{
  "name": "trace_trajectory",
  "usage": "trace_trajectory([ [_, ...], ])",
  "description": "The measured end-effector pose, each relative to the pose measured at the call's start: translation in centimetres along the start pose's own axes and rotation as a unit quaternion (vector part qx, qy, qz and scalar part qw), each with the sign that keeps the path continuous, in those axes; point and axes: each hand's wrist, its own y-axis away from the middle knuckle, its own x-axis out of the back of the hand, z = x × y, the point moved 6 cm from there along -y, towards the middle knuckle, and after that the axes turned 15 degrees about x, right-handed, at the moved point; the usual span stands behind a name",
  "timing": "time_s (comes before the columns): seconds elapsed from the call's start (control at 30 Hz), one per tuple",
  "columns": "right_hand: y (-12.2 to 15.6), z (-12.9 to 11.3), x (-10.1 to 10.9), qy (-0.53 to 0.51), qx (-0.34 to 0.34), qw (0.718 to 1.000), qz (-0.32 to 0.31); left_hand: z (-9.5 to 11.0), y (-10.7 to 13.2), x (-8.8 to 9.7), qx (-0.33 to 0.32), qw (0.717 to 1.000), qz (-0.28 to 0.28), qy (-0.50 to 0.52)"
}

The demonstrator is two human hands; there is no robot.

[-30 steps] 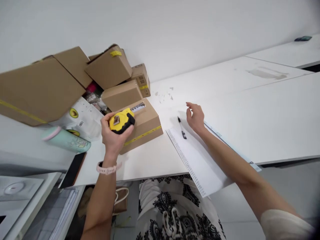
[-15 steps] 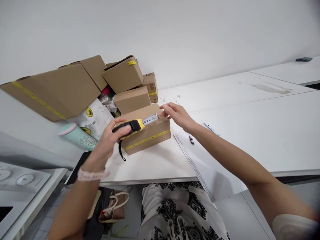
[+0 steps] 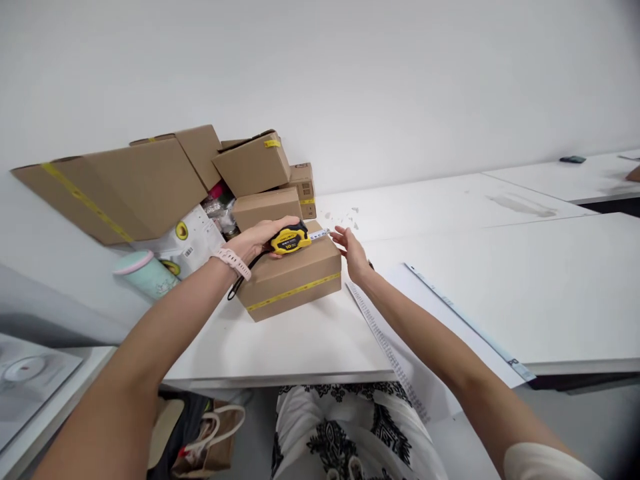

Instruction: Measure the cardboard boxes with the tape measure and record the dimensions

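A yellow and black tape measure (image 3: 290,240) is gripped in my left hand (image 3: 256,239), over the top of a closed cardboard box (image 3: 295,283) with yellow tape along its side. A short length of the white blade (image 3: 319,235) sticks out to the right, above the box's top. My right hand (image 3: 354,255) is beside the blade's tip at the box's right end, its fingers stretched and slightly apart. Whether the fingertips touch the box is hard to tell. A black wrist strap (image 3: 241,283) hangs from the tape measure.
More cardboard boxes (image 3: 253,163) are stacked behind and to the left. A mint-green cylinder (image 3: 147,273) and an avocado-printed package (image 3: 193,233) stand at the left. On the right of the white table (image 3: 310,347) lies a spiral notebook (image 3: 377,327) with a ruler-like strip (image 3: 465,320).
My left hand has turned the tape measure so its labelled side faces up, and has moved it rightward. The visible blade is shorter. My right hand stays near its tip, fingers more extended.
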Motion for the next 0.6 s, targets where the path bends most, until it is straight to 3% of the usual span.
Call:
trace_trajectory([
  [0.17, 0.5, -0.8, 0.7, 0.079, 0.053, 0.995, -0.044, 1.0, -1.5, -0.9, 0.010, 0.999, 0.013, -0.040],
  [0.33, 0.6, -2.6, 0.3, 0.155, 0.115, 0.978, -0.079, 0.6, -1.0, -0.3, 0.026, 0.997, 0.021, -0.072],
  [0.43, 1.1, -4.2, -1.0, 0.236, 0.190, 0.944, -0.132, 0.2, -0.4, 0.1, 0.032, 0.996, 0.029, -0.078],
  [0.6, 2.5, -5.3, -3.5, 0.357, 0.276, 0.860, -0.237, -0.1, 0.0, 0.2, 0.035, 0.995, 0.031, -0.087],
])
